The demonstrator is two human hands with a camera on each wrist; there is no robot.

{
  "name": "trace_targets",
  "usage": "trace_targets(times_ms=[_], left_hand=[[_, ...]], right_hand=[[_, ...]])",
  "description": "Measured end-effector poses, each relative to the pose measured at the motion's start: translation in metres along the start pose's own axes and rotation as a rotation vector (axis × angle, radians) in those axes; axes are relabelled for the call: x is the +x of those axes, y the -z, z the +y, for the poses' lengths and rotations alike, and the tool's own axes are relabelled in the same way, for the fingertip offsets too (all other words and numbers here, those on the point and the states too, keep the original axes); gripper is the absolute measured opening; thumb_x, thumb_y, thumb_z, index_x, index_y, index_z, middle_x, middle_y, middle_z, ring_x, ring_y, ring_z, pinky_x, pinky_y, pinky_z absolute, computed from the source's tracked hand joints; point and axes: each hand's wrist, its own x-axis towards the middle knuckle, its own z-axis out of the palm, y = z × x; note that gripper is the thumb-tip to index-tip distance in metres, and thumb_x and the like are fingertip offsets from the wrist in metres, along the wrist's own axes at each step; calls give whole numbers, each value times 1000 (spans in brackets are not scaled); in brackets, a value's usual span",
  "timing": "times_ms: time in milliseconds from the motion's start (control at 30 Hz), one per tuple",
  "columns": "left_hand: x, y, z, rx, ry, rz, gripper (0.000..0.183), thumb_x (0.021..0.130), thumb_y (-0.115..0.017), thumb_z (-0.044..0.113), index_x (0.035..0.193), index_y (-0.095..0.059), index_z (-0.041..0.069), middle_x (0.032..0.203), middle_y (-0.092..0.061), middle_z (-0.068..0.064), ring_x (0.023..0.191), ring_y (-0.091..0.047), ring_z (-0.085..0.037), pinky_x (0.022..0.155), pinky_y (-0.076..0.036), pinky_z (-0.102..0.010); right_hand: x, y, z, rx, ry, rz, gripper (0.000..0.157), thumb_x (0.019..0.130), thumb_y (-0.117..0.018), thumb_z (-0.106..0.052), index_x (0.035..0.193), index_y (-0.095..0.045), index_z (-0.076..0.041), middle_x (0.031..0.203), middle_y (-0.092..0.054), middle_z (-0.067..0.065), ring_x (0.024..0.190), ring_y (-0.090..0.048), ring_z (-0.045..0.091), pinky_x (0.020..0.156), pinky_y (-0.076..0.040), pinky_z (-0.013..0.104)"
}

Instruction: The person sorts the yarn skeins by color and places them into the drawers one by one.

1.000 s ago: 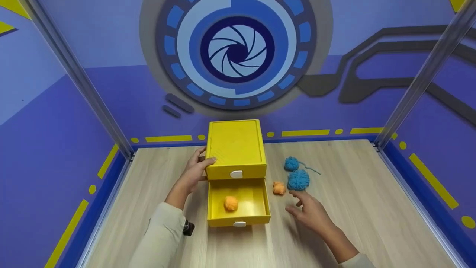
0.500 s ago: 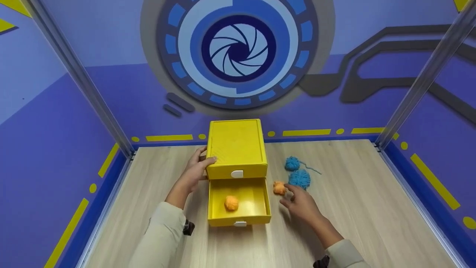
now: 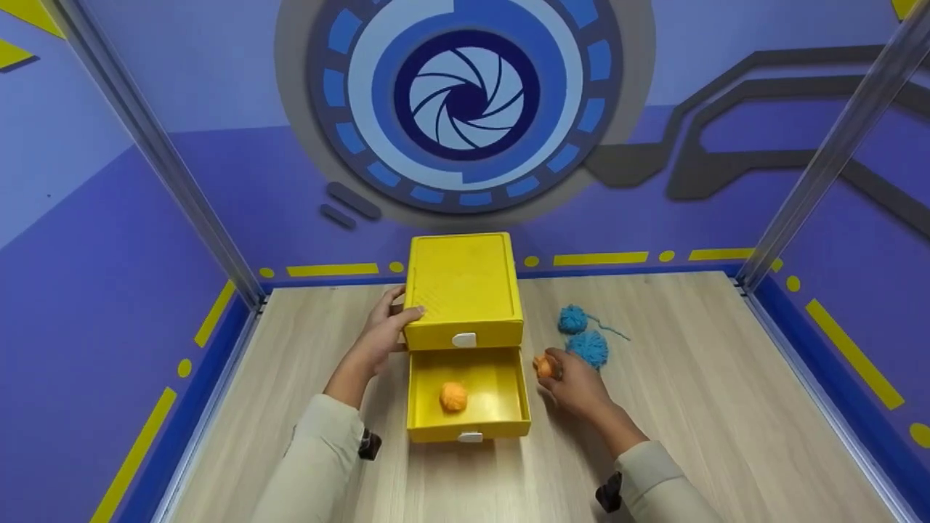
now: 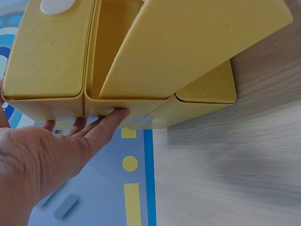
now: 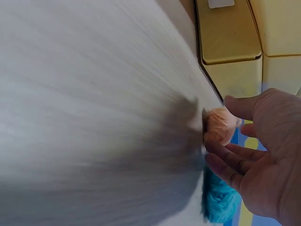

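A yellow drawer unit point(image 3: 465, 283) with white handle tabs stands on the table, its upper drawer closed and a lower drawer point(image 3: 501, 388) pulled out. Inside that drawer lies an orange yarn ball point(image 3: 453, 396). My left hand point(image 3: 376, 340) rests on the unit's left side, thumb on the top edge; in the left wrist view its fairly straight fingers point(image 4: 106, 125) press the side wall. To the right of the drawer, my right hand point(image 3: 579, 383) has thumb and fingers around a second, smaller orange yarn ball point(image 3: 543, 366), which is still on the table.
Two blue yarn balls lie just beyond my right hand: a larger one point(image 3: 588, 349) and a smaller one point(image 3: 572, 319) with a loose strand trailing right. Decorated purple walls point(image 3: 349, 174) enclose the wooden table point(image 3: 726, 392) at back and sides.
My right hand has moved left from in front of the larger blue ball to the small orange ball, and its fingers have closed around it. The left hand stays on the drawer unit.
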Motion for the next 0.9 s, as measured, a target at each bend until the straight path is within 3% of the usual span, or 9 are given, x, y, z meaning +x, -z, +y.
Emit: trace_targets(times_ms=[233, 900], left_hand=[[-1, -1, 0, -10, 1, 3, 77, 99, -70, 40, 166, -32, 29, 160, -48, -12, 137, -61, -34, 113, -54, -61], [0, 1, -1, -2, -22, -19, 77, 99, -70, 39, 166, -32, 28, 158, -48, -14, 134, -61, -34, 112, -54, -62]], right_hand=[[10, -1, -1, -12, -3, -21, 51, 100, -74, -18, 149, -61, -10, 138, -66, 16, 116, -64, 30, 112, -54, 57], [20, -6, 4, -8, -28, -16, 44, 102, -72, -20, 143, -62, -9, 129, -67, 15, 110, -63, 28, 109, -57, 53]])
